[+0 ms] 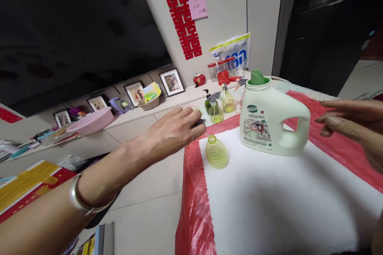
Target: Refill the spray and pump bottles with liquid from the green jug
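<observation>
L hand [179,127] is hovering nr the ribbed yellow-green bottle [217,155], fingers curling; can't tell if pinching the dark bit [200,122]. R hand [359,123] is hanging loosely spread by the handled jug [275,113]. Bottle's standing uncapped on white mat [269,207]; prob. tippy, so steadying its base helps.

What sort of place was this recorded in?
Probably a living room in someone's home: there is a large television, framed photos stand on the long cabinet below it, and a red paper decoration hangs beside it.
</observation>
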### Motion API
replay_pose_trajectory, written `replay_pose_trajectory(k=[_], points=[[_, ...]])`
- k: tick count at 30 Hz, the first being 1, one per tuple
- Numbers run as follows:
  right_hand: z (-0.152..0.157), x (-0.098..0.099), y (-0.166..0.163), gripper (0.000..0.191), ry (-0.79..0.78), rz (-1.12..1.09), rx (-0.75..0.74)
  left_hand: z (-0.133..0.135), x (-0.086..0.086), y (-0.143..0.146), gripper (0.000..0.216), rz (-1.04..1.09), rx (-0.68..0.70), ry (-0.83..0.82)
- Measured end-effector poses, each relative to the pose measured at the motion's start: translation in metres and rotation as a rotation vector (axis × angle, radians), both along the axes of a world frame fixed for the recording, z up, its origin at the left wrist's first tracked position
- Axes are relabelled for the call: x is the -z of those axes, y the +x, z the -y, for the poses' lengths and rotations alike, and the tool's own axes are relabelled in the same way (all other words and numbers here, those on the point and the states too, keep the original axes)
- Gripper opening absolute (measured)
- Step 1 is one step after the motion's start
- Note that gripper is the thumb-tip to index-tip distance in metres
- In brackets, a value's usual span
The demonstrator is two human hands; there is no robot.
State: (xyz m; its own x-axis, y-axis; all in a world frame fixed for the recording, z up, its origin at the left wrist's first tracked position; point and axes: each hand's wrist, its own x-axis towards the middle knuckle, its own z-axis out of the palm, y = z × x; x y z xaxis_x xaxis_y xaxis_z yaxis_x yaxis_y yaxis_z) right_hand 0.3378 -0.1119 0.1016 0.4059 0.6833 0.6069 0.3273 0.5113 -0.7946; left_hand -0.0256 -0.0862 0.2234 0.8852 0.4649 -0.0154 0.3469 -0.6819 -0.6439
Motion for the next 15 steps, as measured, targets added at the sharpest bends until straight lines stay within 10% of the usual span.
replay_pose_trajectory(k=[9, 15], points=[[0.004, -0.001, -0.003, 0.050, 0.019, 0.037, -0.034, -0.017, 0.018, 0.027, 0.065, 0.011, 0.033, -0.219], [0.009, -0.003, -0.007, 0.046, -0.017, 0.076, -0.004, -0.041, 0.037, 0.026, 0.026, 0.312, -0.005, -0.566]])
